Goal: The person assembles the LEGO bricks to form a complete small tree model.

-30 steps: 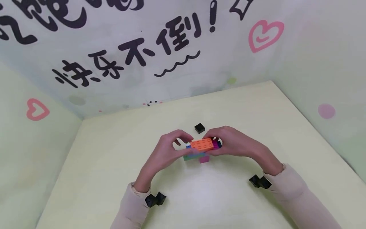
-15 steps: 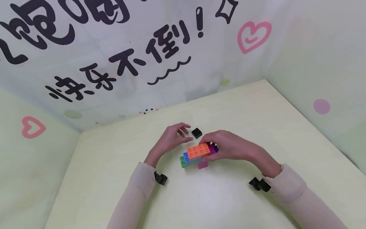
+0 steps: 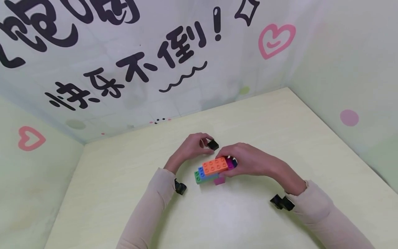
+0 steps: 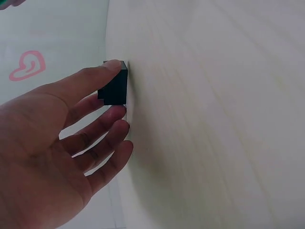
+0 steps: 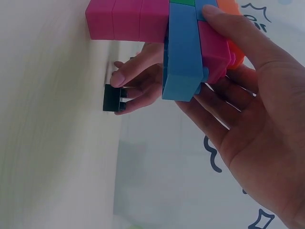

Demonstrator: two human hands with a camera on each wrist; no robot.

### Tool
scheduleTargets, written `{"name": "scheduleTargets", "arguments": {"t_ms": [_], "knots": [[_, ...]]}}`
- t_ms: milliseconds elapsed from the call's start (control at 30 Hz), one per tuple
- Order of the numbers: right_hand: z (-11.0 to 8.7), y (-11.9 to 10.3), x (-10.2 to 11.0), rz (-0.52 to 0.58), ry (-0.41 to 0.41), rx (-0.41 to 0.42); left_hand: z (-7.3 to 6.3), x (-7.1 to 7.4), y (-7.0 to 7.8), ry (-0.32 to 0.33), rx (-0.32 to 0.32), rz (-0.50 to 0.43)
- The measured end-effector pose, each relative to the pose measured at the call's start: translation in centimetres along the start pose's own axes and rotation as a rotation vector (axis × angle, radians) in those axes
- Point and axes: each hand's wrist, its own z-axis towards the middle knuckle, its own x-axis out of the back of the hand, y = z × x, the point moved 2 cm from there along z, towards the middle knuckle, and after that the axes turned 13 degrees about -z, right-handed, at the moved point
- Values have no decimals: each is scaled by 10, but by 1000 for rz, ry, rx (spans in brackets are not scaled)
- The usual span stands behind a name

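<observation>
My right hand [image 3: 253, 159] grips a built structure of toy bricks between thumb and fingers. On its top lies an orange brick [image 3: 214, 166], with a blue brick [image 3: 201, 172] and a green brick [image 3: 197, 177] stepping down to the left. A pink column [image 5: 127, 20] reaches from it toward the table in the right wrist view, beside a long blue brick [image 5: 183, 52]. Behind the structure, my left hand [image 3: 196, 145] pinches a small black brick [image 4: 116, 88] at the table surface. The thumb lies on one side; the index finger is partly hidden behind the brick.
A pale wooden table [image 3: 248, 214] spreads under both hands. Behind it stands a wall [image 3: 130, 90] with black lettering and pink hearts, and side walls close in left and right. Black devices [image 3: 282, 202] sit at the sleeve cuffs.
My left hand has let go of the brick structure, moved back and reached the black brick. My right hand still holds the structure. The head view has shifted slightly.
</observation>
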Motion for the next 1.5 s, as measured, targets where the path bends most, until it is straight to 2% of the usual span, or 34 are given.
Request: {"name": "scheduleTargets", "arguments": {"t_ms": [167,300,400,533,600,667,767,833,900,1000,1133,1500], "knots": [[1,-2,-1,-5,4,2,-4,1,-1,17,5,-1],[2,-3,-4,-5,0,20,-18,7,3,63,-24,-49],[2,-2,-5,-9,-1,14,-36,19,15,115,-97,-107],[1,0,-2,-13,-4,-13,-62,38,44,163,-227,-158],[1,0,-1,-8,2,-8,-75,44,60,160,-298,-158],[0,0,1,-1,9,4,-86,46,75,123,-357,-146],[0,0,1,13,24,26,-97,41,90,50,-403,-99],[0,-1,1,18,25,33,-102,36,96,16,-394,-70],[0,-2,0,20,24,35,-106,31,98,9,-374,-45],[1,-3,-1,25,20,38,-111,26,97,23,-359,-50],[1,-3,0,34,30,41,-113,20,97,43,-385,-53],[0,-2,-1,48,30,62,-122,9,101,154,-451,49]]}}
